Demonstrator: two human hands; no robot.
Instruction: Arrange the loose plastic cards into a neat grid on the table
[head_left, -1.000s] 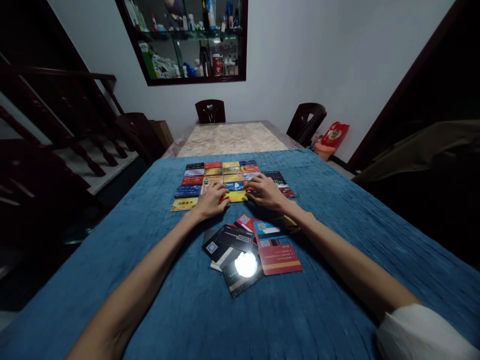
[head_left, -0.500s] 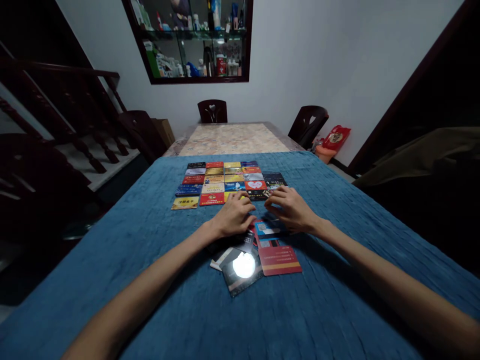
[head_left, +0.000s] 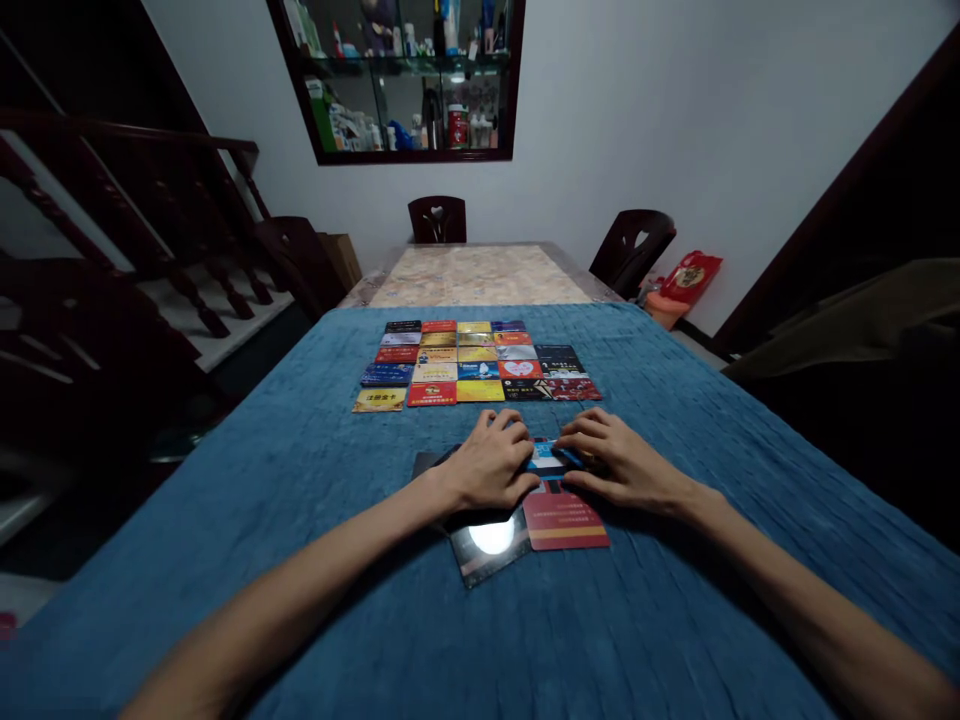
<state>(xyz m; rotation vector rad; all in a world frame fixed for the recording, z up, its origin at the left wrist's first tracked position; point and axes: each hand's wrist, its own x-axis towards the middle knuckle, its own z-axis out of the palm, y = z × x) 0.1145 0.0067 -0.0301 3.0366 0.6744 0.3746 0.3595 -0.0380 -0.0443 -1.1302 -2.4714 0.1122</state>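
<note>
Nearby, on the blue cloth, a maroon card and a glare-lit black card lie loose, apparently left to arrange. Just beyond, the left hand and right hand flank a blue-and-white card, its long axis apparently running side to side, hand to hand. Thumbs stand apart from fingers; whether either pinches it, I cannot tell. Farther off, rows of cards appear already arranged.
</note>
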